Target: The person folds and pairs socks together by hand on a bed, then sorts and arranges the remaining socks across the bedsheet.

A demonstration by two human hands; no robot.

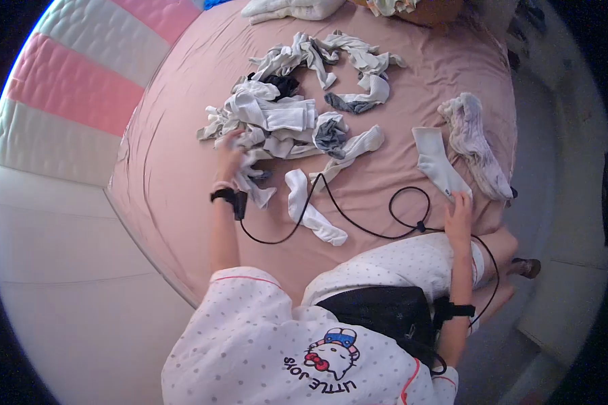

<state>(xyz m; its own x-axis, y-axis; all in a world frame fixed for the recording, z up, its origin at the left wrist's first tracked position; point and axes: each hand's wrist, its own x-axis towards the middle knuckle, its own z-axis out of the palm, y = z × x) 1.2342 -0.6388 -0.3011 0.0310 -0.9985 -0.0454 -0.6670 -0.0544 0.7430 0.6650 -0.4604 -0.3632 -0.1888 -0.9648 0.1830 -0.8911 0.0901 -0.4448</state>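
My left hand (230, 160) reaches into the left side of a heap of white and grey socks (277, 116). Its fingers are smeared by motion, so their grip does not show. My right hand (459, 214) has its fingers closed at the toe end of a flat white sock (436, 158), which lies on the pink bedsheet (398, 202). Right of it is a pile of whitish socks (476, 145). Another white sock (314, 219) lies by itself below the heap, and a grey-and-white sock (351, 154) stretches out at the heap's lower right.
A black cable (371, 228) runs loosely across the bed between my wrists. A black bag (378, 310) rests on my lap. Folded white fabric (294, 8) lies at the far edge, and a pink-and-white padded panel (67, 88) borders the left side.
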